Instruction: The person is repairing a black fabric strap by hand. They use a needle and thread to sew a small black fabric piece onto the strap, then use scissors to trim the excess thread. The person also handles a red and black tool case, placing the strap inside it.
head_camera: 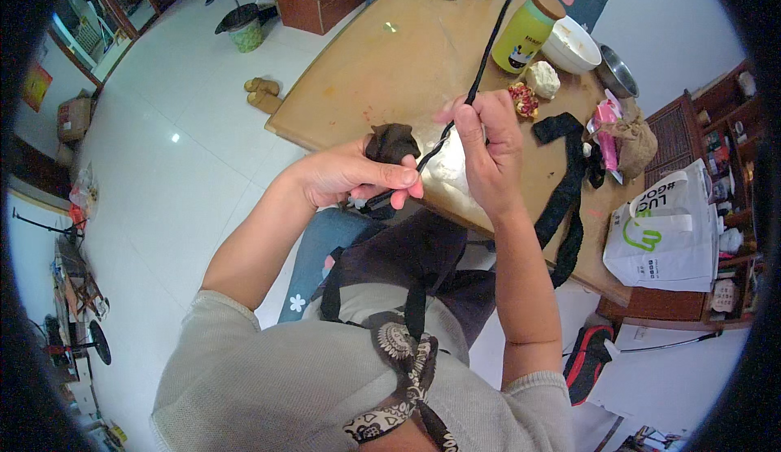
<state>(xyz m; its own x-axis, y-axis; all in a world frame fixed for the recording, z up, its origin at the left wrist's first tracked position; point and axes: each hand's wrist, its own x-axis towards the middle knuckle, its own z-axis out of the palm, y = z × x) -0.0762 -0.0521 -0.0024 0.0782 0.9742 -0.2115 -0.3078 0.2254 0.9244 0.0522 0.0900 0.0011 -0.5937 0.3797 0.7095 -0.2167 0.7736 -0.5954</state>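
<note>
A thin black cord [486,55], partly twisted, runs from the top of the view down between my hands. Its upper stretch passes through the fingers of my right hand [491,147], pinched between thumb and fingers. Lower down, my left hand [360,174] grips the same cord between thumb and forefinger. A dark brown piece of cloth [393,144] shows just behind my left hand; whether I touch it is hidden. To the right of my right hand, a long black fabric strip [564,183] lies over the table and hangs past its near edge.
The wooden table [360,80] bears a yellow-green jar [525,34], a white bowl [570,46], a metal bowl [616,70], a pale lump [542,80], a small burlap bag [634,141] and a white tote bag [665,232] with writing. Brown slippers [262,95] lie on the tiled floor.
</note>
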